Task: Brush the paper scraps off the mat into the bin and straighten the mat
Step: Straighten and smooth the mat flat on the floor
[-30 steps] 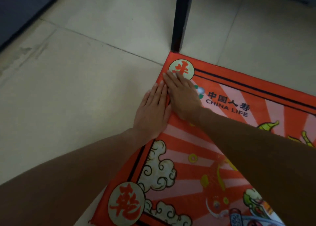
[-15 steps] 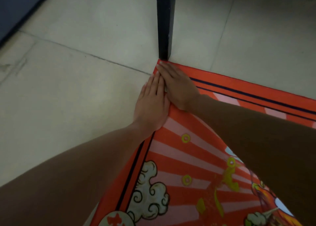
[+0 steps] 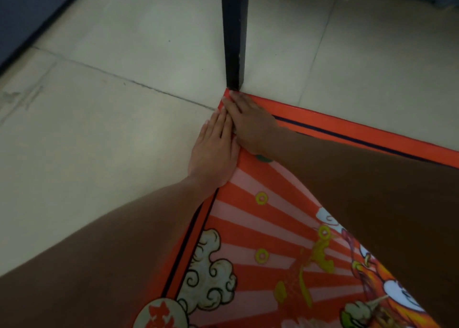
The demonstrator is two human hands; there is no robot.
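Nearest the camera, the mat [image 3: 248,228] lay on the tiled floor [image 3: 99,154], its near edge running up and away to a far corner. The left hand [image 3: 213,151] lay flat, fingers straight and together, along that edge, half on tile. The right hand [image 3: 250,126], fingers also flat and together, pressed the corner itself (the closer hand to it), fingertips touching the black table leg [image 3: 234,42] beyond.

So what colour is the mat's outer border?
Orange-red, with a thin dark line just inside it, on the mat; head view.
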